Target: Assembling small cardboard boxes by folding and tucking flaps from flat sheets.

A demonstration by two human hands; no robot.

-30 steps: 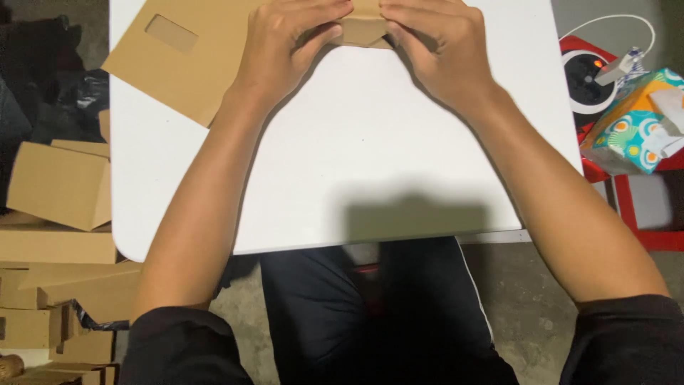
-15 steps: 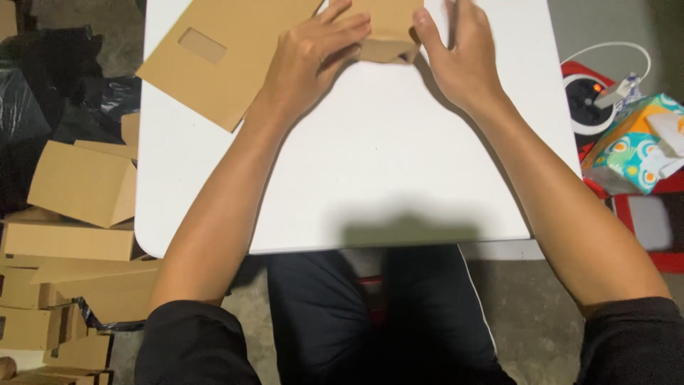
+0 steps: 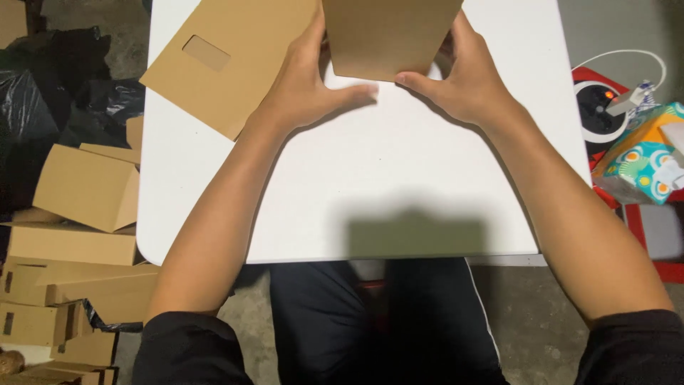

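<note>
A brown cardboard piece (image 3: 388,36) stands at the far middle of the white table (image 3: 399,185), its top cut off by the frame edge. My left hand (image 3: 303,89) grips its left side, thumb stretched along the lower edge. My right hand (image 3: 467,82) holds its right side, thumb under the bottom edge. A flat brown cardboard sheet with a rectangular window (image 3: 228,60) lies on the table just left of my left hand.
Several brown cardboard boxes (image 3: 78,235) are piled on the floor to the left, beside black plastic bags (image 3: 43,107). On the right stand a red stool with a round device and white cable (image 3: 605,107) and a colourful tissue pack (image 3: 645,160).
The cardboard piece has come nearer and now shows as a larger upright panel. Both hands slid from its top to its sides, thumbs at the lower edge.
</note>
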